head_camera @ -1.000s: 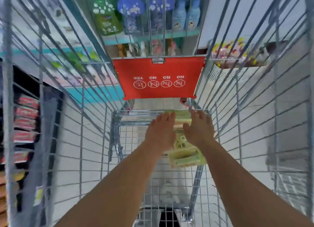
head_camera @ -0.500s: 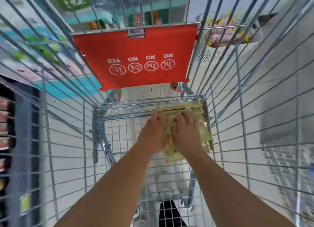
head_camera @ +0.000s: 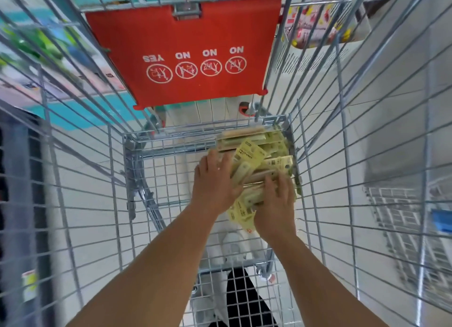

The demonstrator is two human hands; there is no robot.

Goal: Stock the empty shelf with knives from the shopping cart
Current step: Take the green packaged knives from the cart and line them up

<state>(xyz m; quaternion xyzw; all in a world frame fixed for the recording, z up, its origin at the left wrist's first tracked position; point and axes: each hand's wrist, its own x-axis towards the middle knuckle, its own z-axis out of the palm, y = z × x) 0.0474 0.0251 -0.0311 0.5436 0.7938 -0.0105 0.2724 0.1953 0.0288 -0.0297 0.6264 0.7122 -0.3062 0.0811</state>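
Observation:
Several yellow-green carded knife packs (head_camera: 254,155) lie heaped in the far right corner of the wire shopping cart (head_camera: 156,187). Both my arms reach down into the cart. My left hand (head_camera: 215,182) grips the left side of the heap, fingers laid over the cards. My right hand (head_camera: 275,204) grips the near right side, fingers curled over the packs. One pack stands tilted up between the two hands. The lower packs are hidden under my hands. The shelf for the knives is not clearly in view.
The red child-seat flap (head_camera: 186,52) hangs at the cart's far end. Wire walls rise steeply on both sides. A dark shelf unit (head_camera: 17,204) stands left, a bin of colourful packets (head_camera: 318,20) far right. My white shoe (head_camera: 234,246) shows through the cart floor.
My hands have gone from lying on top of the heap to closing on its sides. The packs have shifted and one has tipped up. My head has leaned further into the cart.

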